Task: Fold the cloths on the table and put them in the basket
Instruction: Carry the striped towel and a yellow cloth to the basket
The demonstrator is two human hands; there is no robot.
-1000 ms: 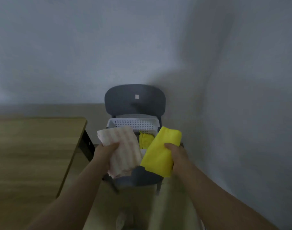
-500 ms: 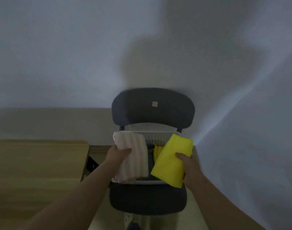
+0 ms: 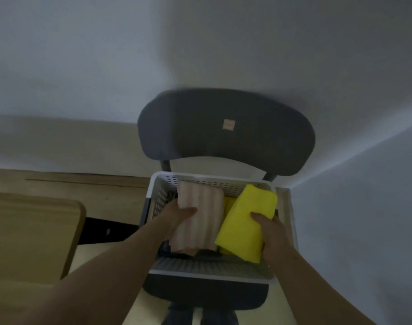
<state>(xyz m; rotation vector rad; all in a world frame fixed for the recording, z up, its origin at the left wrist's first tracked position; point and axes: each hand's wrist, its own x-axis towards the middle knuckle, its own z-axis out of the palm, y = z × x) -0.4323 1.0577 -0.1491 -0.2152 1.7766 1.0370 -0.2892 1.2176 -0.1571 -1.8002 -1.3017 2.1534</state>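
A white perforated basket (image 3: 209,272) stands on the seat of a dark grey chair (image 3: 226,127). My left hand (image 3: 176,215) grips a folded pink-and-white striped cloth (image 3: 203,219) and holds it inside the basket's left half. My right hand (image 3: 270,235) grips a folded yellow cloth (image 3: 247,226), tilted, over the basket's right half. Another yellow cloth (image 3: 228,204) lies in the basket between the two, mostly hidden.
The corner of a wooden table (image 3: 31,233) is at the left, with a black bracket (image 3: 106,231) under it. White walls meet in a corner right of the chair. Pale wooden floor shows beside the chair.
I have come closer to the chair, and both hands have lowered their cloths from above the basket's rim down into it.
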